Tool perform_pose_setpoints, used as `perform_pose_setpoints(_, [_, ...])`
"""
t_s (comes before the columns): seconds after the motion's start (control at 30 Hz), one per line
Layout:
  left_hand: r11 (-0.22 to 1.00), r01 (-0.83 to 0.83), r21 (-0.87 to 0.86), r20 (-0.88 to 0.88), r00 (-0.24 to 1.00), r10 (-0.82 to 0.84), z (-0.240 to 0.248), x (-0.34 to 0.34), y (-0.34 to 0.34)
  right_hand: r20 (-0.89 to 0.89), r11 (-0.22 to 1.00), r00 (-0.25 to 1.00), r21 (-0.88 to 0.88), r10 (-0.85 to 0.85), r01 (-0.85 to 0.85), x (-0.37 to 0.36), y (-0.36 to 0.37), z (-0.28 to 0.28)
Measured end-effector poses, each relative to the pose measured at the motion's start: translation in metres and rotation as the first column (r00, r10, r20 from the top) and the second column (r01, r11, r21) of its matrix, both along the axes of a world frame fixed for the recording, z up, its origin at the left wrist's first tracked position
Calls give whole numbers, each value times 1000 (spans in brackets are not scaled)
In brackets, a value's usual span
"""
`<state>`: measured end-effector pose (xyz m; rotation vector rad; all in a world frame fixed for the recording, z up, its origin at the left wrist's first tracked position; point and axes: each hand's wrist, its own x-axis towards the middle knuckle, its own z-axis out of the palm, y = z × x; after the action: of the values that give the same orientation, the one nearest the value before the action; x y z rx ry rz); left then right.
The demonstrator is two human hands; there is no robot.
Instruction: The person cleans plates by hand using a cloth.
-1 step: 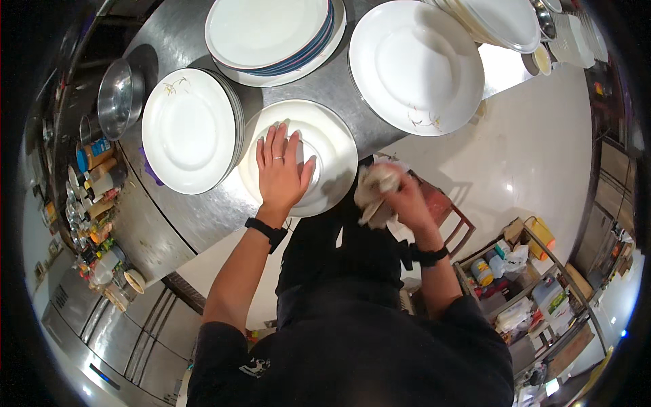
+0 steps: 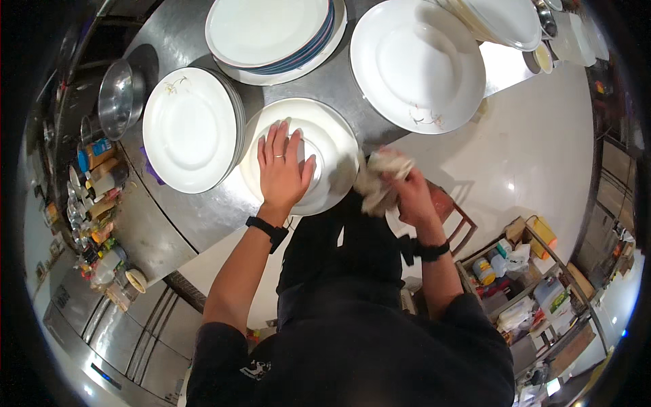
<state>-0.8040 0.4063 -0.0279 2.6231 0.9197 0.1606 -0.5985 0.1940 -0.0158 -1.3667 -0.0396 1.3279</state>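
Observation:
My left hand (image 2: 281,169) lies flat on a white plate (image 2: 332,129) at the near edge of the metal table, its fingers stretched out and slightly apart. Bunched in my right hand (image 2: 413,198) is a pale beige cloth (image 2: 381,178), just right of that plate's rim. Motion blurs the cloth a little, and I cannot tell whether it touches the rim. To the left stands a stack of white plates (image 2: 188,136) with a small floral mark. A larger white plate (image 2: 413,61) with a similar mark lies to the right, overhanging the table edge.
Behind the middle plate is a stack of blue-edged plates (image 2: 268,30). More white plates (image 2: 508,24) stand at the far right. A metal bowl (image 2: 116,98) sits at the left, near several bottles (image 2: 102,183). A reddish chair (image 2: 441,203) and a loaded shelf rack (image 2: 522,285) are on my right.
My right hand and the cloth have shifted slightly up toward the table. My left hand stays in place on the plate.

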Motion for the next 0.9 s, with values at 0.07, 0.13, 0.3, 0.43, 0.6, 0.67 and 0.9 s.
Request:
perform_pose_setpoints(0.07, [1000,7,6,12,1000,-7,0,2,1,300,991,954,125,8,-47,7,35,-7])
perform_pose_setpoints(0.13, [999,27,17,-5,1000,-27,2,7,4,703,969,671,-111,234,-221,-7,68,-25])
perform_pose_setpoints(0.3, [999,21,39,-21,1000,-20,0,5,3,953,999,301,10,-22,41,-54,112,-35])
perform_pose_setpoints(0.43, [998,31,61,-28,999,-29,-3,4,3,986,996,144,-77,82,-44,-64,90,-31])
perform_pose_setpoints(0.6, [997,58,46,-66,996,-55,-3,1,2,880,958,381,-267,286,-103,-100,40,-9])
perform_pose_setpoints(0.67, [989,92,118,-47,995,-87,-2,-2,4,876,957,385,-267,290,-115,-102,39,-12])
perform_pose_setpoints(0.9, [988,8,151,-51,999,0,-7,14,14,954,992,276,-101,116,-71,-53,106,-26])
